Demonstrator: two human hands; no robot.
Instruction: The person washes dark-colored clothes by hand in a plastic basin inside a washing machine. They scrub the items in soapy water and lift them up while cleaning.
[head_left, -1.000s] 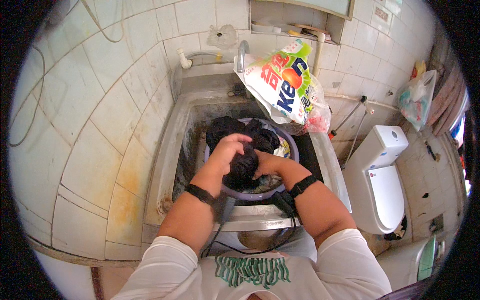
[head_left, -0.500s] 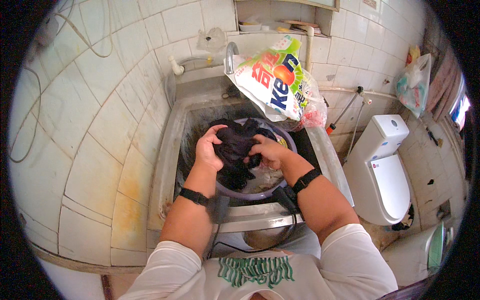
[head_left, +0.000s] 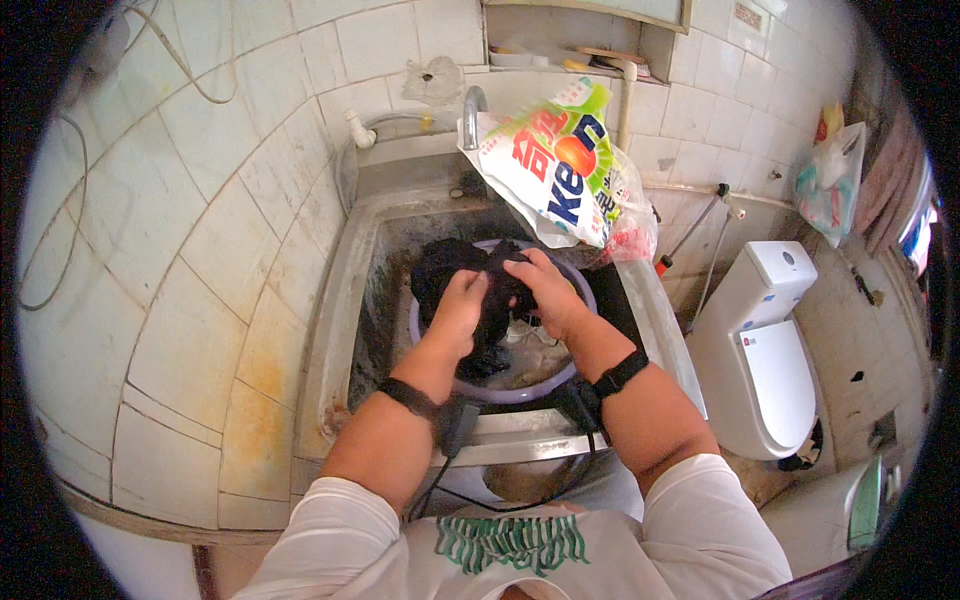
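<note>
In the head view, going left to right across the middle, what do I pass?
Tiled wall → sink rim → left hand on the black garment → right hand → white toilet.

The dark cloth (head_left: 470,285) and both hands hide most of the basin's (head_left: 520,392) inside.

I have one view only, a fisheye camera on the wearer's head, aimed steeply down and slightly forward. It sits close: my own chest and both forearms fill the lower middle, rising toward a purple basin (head_left: 500,390) in a steel sink (head_left: 340,300) at centre. The wide lens bends the tiled wall (head_left: 180,250) at left and catches the toilet (head_left: 765,350) at right. Dark corners ring everything.
</note>
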